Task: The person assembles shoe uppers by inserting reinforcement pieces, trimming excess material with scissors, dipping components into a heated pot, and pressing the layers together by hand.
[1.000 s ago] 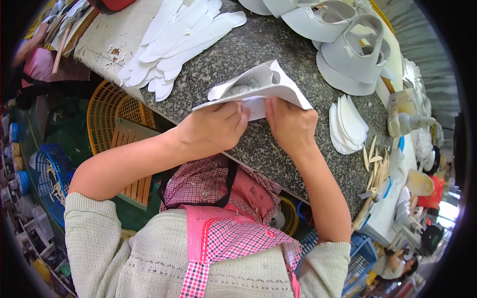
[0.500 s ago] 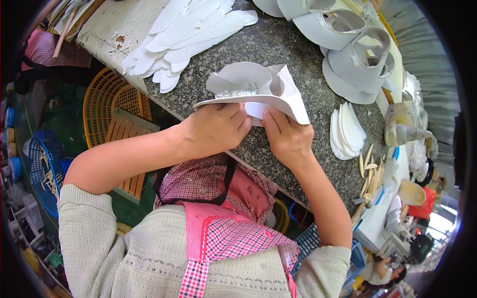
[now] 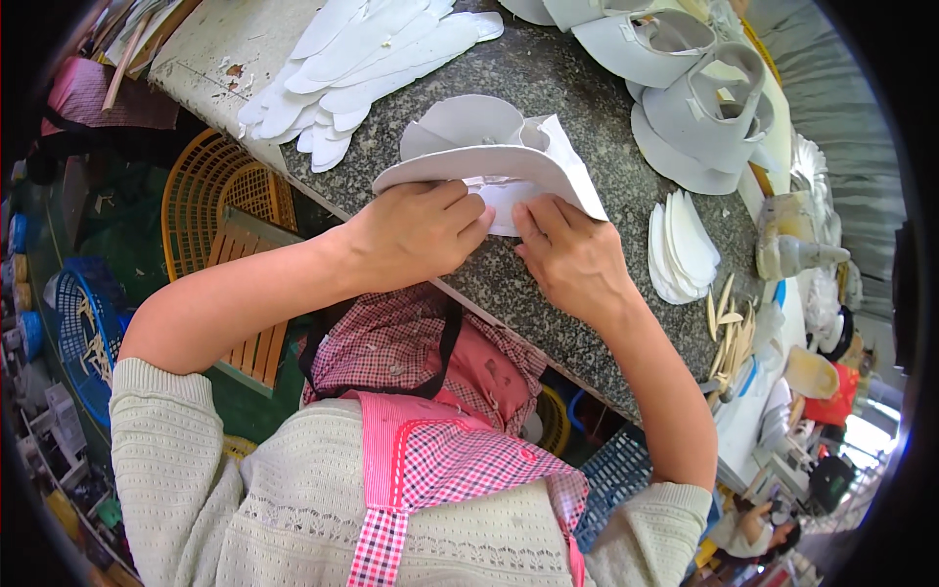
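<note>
A pale grey shoe upper [image 3: 465, 161] stands raised over the speckled stone worktop, its curved edge facing me and its white lining partly showing underneath. My left hand [image 3: 425, 225] is closed on the left part of that edge, fingers curled under it and thumb pointing inward. On the right part, my right hand [image 3: 570, 249] pinches the edge, its thumb against the lining side. Both thumbs are close together near a white flap [image 3: 506, 217]. The fingertips inside the upper are hidden.
Several white petal-shaped pieces [image 3: 391, 68] lie fanned at the far left, and a smaller stack [image 3: 682, 247] lies right of my hand. More grey uppers [image 3: 699, 117] line the far right. Narrow pale sticks [image 3: 732, 338] sit near a glue container [image 3: 794, 240]. An orange basket [image 3: 191, 210] stands left.
The upper has tilted so that more of its lining shows below the edge. My right hand has turned a little, and its thumb has shifted on the lining.
</note>
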A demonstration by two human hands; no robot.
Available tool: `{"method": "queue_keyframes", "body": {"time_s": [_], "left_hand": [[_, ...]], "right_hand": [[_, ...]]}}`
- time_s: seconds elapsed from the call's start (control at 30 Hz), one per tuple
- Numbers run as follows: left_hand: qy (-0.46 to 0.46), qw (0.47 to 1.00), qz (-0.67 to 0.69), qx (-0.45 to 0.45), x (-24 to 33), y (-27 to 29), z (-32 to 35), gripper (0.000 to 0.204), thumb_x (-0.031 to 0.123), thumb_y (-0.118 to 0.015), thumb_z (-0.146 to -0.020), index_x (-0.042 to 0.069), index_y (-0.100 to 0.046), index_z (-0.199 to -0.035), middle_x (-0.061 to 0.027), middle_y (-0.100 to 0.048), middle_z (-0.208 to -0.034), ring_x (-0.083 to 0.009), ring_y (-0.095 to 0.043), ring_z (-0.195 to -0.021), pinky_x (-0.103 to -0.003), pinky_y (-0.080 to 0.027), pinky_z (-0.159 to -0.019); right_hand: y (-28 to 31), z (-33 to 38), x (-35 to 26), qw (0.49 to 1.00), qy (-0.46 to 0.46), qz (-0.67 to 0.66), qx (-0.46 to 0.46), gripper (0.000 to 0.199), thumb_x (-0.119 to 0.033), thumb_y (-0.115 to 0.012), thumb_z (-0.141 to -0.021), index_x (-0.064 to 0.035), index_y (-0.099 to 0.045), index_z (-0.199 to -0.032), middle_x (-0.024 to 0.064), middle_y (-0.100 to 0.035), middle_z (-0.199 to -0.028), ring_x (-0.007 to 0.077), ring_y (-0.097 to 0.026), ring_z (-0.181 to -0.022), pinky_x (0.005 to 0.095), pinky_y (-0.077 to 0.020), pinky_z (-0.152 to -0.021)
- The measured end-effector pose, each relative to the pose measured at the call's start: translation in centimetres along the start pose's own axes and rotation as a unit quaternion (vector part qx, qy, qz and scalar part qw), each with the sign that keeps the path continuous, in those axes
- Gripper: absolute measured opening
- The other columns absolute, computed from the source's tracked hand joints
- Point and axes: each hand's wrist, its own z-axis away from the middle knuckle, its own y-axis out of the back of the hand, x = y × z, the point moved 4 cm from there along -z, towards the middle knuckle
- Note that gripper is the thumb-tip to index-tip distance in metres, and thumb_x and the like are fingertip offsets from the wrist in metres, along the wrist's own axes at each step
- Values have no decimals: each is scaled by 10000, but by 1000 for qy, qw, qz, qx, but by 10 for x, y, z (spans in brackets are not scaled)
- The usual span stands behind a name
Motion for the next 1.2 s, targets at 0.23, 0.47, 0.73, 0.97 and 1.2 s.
{"method": "queue_keyframes", "body": {"time_s": [0.23, 0.47, 0.73, 0.97, 1.2], "left_hand": [[15, 998, 49, -37, -1, 5, -6, 353, 127, -554, -681, -8, -606, -1003, -61, -554, -925, -189, -551, -864, -291, -471, -695], [-80, 990, 12, -113, 1, -8, -15, 392, 107, -540, -689, -83, -588, -1028, -145, -599, -1068, -236, -587, -900, -341, -504, -673], [9, 976, 172, -133, -4, 14, -52, 296, -80, -557, -629, -22, -587, -918, -154, -599, -1058, -324, -566, -917, -397, -477, -800], [75, 964, 232, -105, -3, 18, -43, 319, -84, -575, -647, -6, -587, -956, -169, -597, -1002, -361, -563, -912, -423, -460, -806], [93, 961, 200, -170, 2, 10, -37, 359, 31, -658, -710, 3, -539, -1048, -166, -601, -995, -343, -570, -895, -423, -465, -789]], "right_hand": [[10, -7, -1, 999, 33, -3, 17, 218, -91, -590, -667, 35, -597, -845, 84, -526, -854, 216, -561, -810, 323, -490, -659], [17, 24, -24, 961, -1, -259, 100, 119, -97, -599, -655, -68, -625, -767, 68, -577, -774, 244, -595, -749, 353, -503, -667], [111, 339, 67, 719, -556, 113, 401, 157, -50, -591, -796, -23, -644, -942, 109, -632, -864, 226, -602, -775, 319, -476, -707], [115, 442, 124, 655, -666, 187, 303, 142, -110, -614, -781, -40, -674, -888, 100, -625, -814, 228, -603, -742, 305, -470, -687], [138, 192, 35, 878, -323, -123, 330, 104, -37, -582, -787, -20, -654, -860, 87, -639, -818, 186, -608, -750, 305, -486, -666]]}}
